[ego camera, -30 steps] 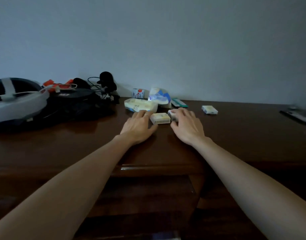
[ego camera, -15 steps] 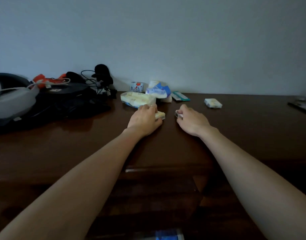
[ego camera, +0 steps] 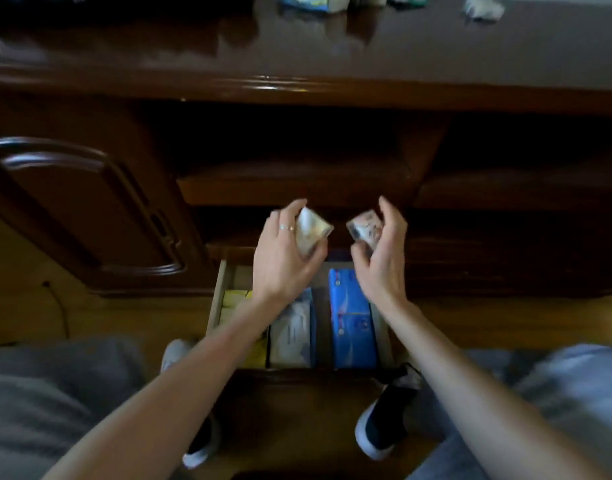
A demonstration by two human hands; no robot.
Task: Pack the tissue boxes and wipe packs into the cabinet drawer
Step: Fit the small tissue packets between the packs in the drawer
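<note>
Left hand (ego camera: 283,258) grips a small pack (ego camera: 311,233); right hand (ego camera: 380,258) grips another, apparently a tissue pack (ego camera: 365,228). Both are held above the open drawer (ego camera: 216,306), which contains a blue pack (ego camera: 353,323).

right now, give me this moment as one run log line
stage: carrying to drawer | left hand: holds small pack | right hand: holds small pack | open drawer: blue pack, white pack inside

Dim room, soft blur

Light is low and cool; the dark cabinet top (ego camera: 366,53) catches pale glare streaks along its front edge. The recess beneath falls into deep shadow. Motion blur smears both packs, the far clutter and the trousers; wide-angle curvature bends the edges
</note>
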